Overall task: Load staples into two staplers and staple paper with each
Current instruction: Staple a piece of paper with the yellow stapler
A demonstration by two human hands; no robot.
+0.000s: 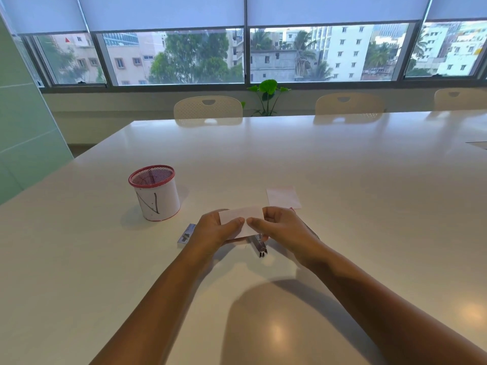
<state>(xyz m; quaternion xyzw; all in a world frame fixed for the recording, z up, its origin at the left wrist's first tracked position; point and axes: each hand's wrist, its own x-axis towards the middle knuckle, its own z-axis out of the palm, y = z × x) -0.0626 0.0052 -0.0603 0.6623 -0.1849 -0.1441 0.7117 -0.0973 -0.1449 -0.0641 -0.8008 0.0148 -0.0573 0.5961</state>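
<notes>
Both hands hold one small white piece of paper (pixel 241 216) above the table. My left hand (pixel 216 229) pinches its left side, thumb on top. My right hand (pixel 279 227) pinches its right side. Under the hands lies a metal stapler (pixel 259 246), its silver end pointing toward me. A small box of staples (pixel 186 235) lies just left of my left wrist. A second white paper (pixel 283 197) lies flat beyond my right hand, with a bit of something red (pixel 292 209) showing at its near edge. A second stapler cannot be made out.
A white pen cup with a red mesh rim (pixel 155 192) stands to the left of the hands. The large white table (pixel 342 167) stretches far ahead and right. Chairs (pixel 208 109) and a green plant (pixel 267 97) sit past its far edge under the windows.
</notes>
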